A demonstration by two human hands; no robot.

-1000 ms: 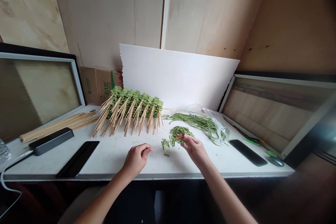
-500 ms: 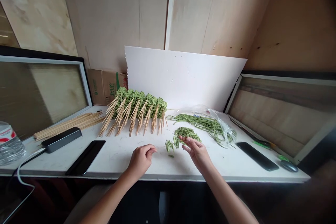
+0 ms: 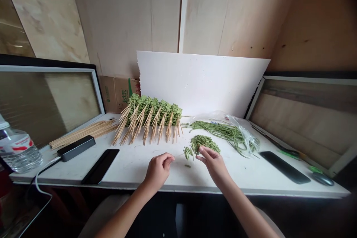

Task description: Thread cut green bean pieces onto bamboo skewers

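My left hand (image 3: 159, 171) is closed on the near end of a thin bamboo skewer, mostly hidden by the fingers. Several short green bean pieces (image 3: 188, 152) sit in a row along that skewer, above the table. At its far end, my right hand (image 3: 214, 163) pinches with thumb and forefinger by the last bean piece; the fingertips hide exactly what they grip. A single cut piece (image 3: 187, 166) lies on the table below. Just behind my right hand is a heap of cut green bean pieces (image 3: 205, 141).
Loaded bean skewers (image 3: 156, 109) are stacked at the back left, sticks towards me. Bare skewers (image 3: 83, 134), a black box (image 3: 76, 148), a phone (image 3: 100, 166) and a water bottle (image 3: 19, 148) lie left. Long beans (image 3: 220, 131) in plastic, a dark slab (image 3: 284, 167) and a mouse (image 3: 322, 178) are right.
The view has turned slightly left, so everything appears further right. My right hand has drawn the bean pieces closer together on the skewer, while my left hand keeps its hold.
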